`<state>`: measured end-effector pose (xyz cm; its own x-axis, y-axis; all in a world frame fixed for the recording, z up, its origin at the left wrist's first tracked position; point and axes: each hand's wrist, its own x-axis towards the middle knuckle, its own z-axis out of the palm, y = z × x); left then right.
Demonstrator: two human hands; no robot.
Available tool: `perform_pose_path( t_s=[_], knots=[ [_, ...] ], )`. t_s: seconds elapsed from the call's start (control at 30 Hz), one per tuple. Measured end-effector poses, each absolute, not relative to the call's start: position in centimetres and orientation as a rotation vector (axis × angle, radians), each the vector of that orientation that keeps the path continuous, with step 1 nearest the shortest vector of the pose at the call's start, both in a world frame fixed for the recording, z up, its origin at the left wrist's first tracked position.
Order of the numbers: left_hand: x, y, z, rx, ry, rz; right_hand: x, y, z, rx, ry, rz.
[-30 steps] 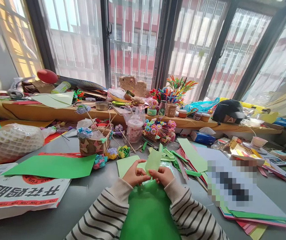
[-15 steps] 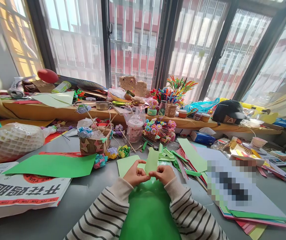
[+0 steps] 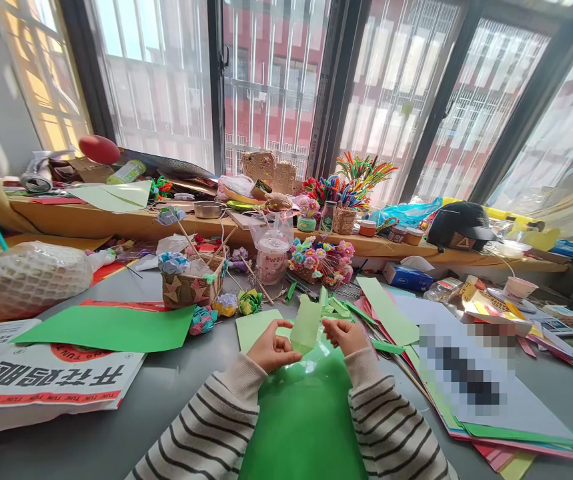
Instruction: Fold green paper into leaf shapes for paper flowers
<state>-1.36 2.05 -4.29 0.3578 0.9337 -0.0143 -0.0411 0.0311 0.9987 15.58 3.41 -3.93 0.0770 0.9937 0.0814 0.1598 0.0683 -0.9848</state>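
Note:
My left hand (image 3: 273,347) grips the left edge of a light green paper strip (image 3: 306,325), which stands up between my hands with its top end bent. A ring shows on one finger. Just right of the strip, apart from it, my right hand (image 3: 347,336) is closed with thumb and fingertips together; whatever they may hold is too small to make out. Below both hands bulges a glossy green surface (image 3: 306,420). A light green sheet (image 3: 256,328) lies on the table behind my left hand, and folded green paper pieces (image 3: 337,308) lie beyond the strip.
A green sheet (image 3: 109,328) rests over a white printed bag (image 3: 51,380) on the left. Stacked papers (image 3: 506,393) lie right. Behind stand a basket with paper flowers (image 3: 193,288), a lidded cup (image 3: 271,257) and a crochet flower bunch (image 3: 322,257). A cluttered ledge (image 3: 246,233) runs beneath the windows.
My right hand has let go of the strip's lower right side and moved a little up and to the right. My left hand keeps its hold in nearly the same place.

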Motion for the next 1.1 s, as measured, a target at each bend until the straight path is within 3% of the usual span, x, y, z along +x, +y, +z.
perform_pose_path(
  t_s=[0.1, 0.37, 0.57, 0.83, 1.1],
  knots=[
    [-1.4, 2.1, -4.6, 1.323, 0.885, 0.929, 16.1, 3.6, -3.9, -1.273, -1.156, 1.044],
    [-1.4, 1.8, -4.6, 1.450, 0.773, 0.761, 14.2, 2.8, -4.3, -1.086, -1.424, 1.087],
    [-1.4, 1.9, -3.8, 1.492, 1.084, 1.004, 13.8, 2.4, -4.4, -1.069, -1.640, 1.163],
    [-1.6, 1.7, -3.5, 1.495, 1.218, 1.034, 13.4, 2.3, -4.8, -1.154, -1.592, 0.716],
    [-1.5, 1.8, -3.7, 1.456, 1.145, 1.051, 13.1, 1.4, -4.0, -1.076, -1.704, 0.513]
  ],
)
